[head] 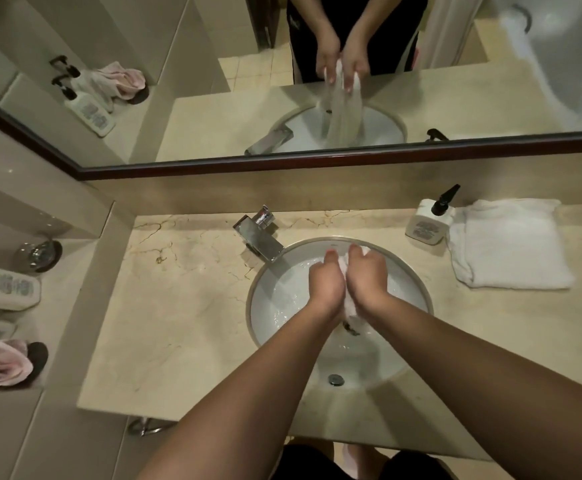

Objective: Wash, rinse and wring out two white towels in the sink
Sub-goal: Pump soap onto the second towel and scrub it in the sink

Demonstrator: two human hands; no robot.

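Here, hands: the left hand (324, 284) and the right hand (369, 277) are pressed side by side over the sink (265, 289), palms turned toward each other.
Fingers: both sets are curled and clamped on the wet towel (345, 266) bunched between them; the left fingers (331, 257) and right fingers (355, 251) point away from the person.
Wet towel: white, squeezed between the two palms above the bowl, with a bit showing past the fingertips and a bit hanging below the wrists; the mirror (490, 81) shows it hanging down in a long wrung strand toward the bowl.
Second towel: a folded white towel (514, 244) lies flat on the bench (185, 306) at the right, well apart from the sink.
Sink: a round white bowl set into the marble bench, water on its inner wall; the overflow hole (336, 380) shows on its near wall.
Tap: a square chrome tap (260, 233) stands at the bowl's back left rim.
Soap: a white pump bottle (429, 221) with a black nozzle stands just beside the folded towel, touching or nearly touching its left edge.
Side shelf: at the left, white bottles (5, 289) and a pink cloth (0, 363).
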